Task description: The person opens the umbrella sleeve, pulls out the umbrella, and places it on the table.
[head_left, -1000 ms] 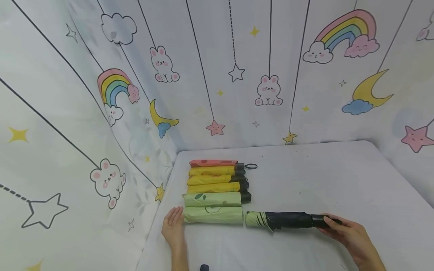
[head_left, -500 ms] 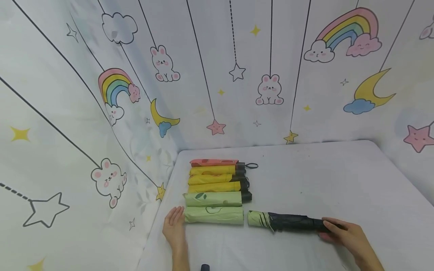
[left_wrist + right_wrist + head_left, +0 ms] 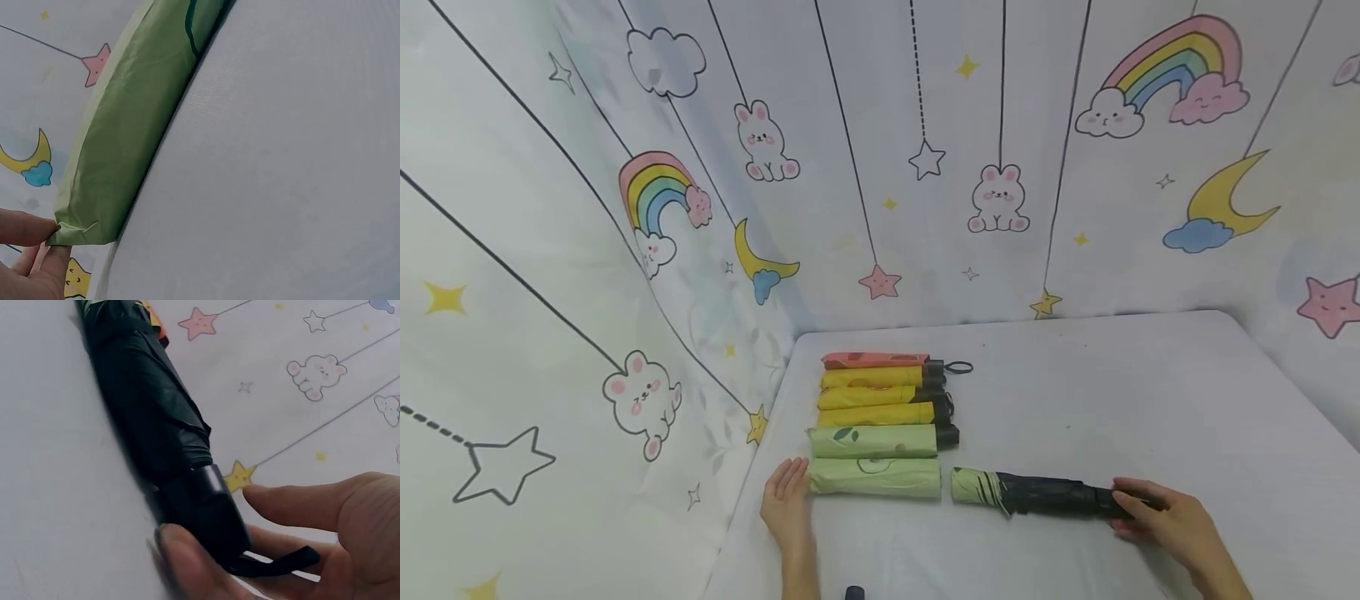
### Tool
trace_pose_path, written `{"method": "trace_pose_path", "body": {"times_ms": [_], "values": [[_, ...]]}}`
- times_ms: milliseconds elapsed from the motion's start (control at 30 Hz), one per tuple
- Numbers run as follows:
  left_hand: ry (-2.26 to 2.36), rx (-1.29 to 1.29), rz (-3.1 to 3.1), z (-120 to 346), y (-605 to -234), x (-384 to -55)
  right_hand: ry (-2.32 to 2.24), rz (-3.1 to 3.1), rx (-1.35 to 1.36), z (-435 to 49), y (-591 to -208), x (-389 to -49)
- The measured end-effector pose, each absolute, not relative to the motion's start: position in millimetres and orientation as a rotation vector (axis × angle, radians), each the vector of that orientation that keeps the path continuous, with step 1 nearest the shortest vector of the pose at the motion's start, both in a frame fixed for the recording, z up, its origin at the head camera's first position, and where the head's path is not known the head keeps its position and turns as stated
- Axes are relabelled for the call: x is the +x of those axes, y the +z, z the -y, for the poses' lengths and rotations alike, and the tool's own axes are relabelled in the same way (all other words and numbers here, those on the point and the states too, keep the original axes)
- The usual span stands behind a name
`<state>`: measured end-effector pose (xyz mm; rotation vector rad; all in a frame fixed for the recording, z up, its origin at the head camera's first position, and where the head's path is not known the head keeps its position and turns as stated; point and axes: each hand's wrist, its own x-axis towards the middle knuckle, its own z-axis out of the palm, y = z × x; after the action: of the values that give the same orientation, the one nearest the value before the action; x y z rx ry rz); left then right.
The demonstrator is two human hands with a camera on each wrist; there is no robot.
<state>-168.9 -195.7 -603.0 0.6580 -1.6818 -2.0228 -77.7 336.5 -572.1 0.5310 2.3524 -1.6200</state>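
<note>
A light green umbrella sleeve (image 3: 876,477) lies at the front of the row on the white table. My left hand (image 3: 786,500) pinches a corner at its left end, between thumb and fingers (image 3: 57,259) in the left wrist view. To the right of the sleeve, with a small gap, lies a folded umbrella (image 3: 1052,493), mostly black with a green striped tip. My right hand (image 3: 1165,521) grips its black handle (image 3: 203,515), fingers on one side and thumb on the other. A short black strap (image 3: 281,562) hangs from the handle's end among the fingers.
Behind the sleeve lie a sleeved green umbrella (image 3: 872,442), several yellow umbrellas (image 3: 876,377) and a red one (image 3: 876,360), side by side with handles to the right. A dark object (image 3: 854,593) shows at the front edge. Printed fabric (image 3: 925,250) stands behind.
My right hand has drawn the folded umbrella a little to the right and nearer, widening the gap to the green sleeve. My left hand has stayed at the sleeve's end.
</note>
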Motion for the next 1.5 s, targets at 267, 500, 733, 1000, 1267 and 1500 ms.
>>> {"method": "trace_pose_path", "body": {"times_ms": [267,500,733,1000,1267,1500], "values": [[-2.037,0.646,1.67,196.6,-599.5,-165.7,-1.006,-2.734,0.315,-345.7,-554.8,-79.6],[-2.033,0.627,1.657,197.5,-595.6,-165.5,-1.037,-2.883,0.504,-343.5,-550.1,-80.2],[-1.978,0.649,1.711,199.5,-591.6,-166.7,-1.165,-2.973,0.609,-326.4,-540.4,-88.4],[-1.966,0.598,1.737,203.1,-583.6,-172.4,-1.291,-2.949,0.474,-301.4,-527.9,-102.6],[-1.995,0.565,1.732,201.1,-579.2,-183.6,-1.345,-3.003,0.261,-274.3,-528.1,-124.9],[-1.976,0.549,1.778,198.5,-571.8,-188.0,-1.375,-2.951,0.16,-256.3,-523.5,-140.5]]}}
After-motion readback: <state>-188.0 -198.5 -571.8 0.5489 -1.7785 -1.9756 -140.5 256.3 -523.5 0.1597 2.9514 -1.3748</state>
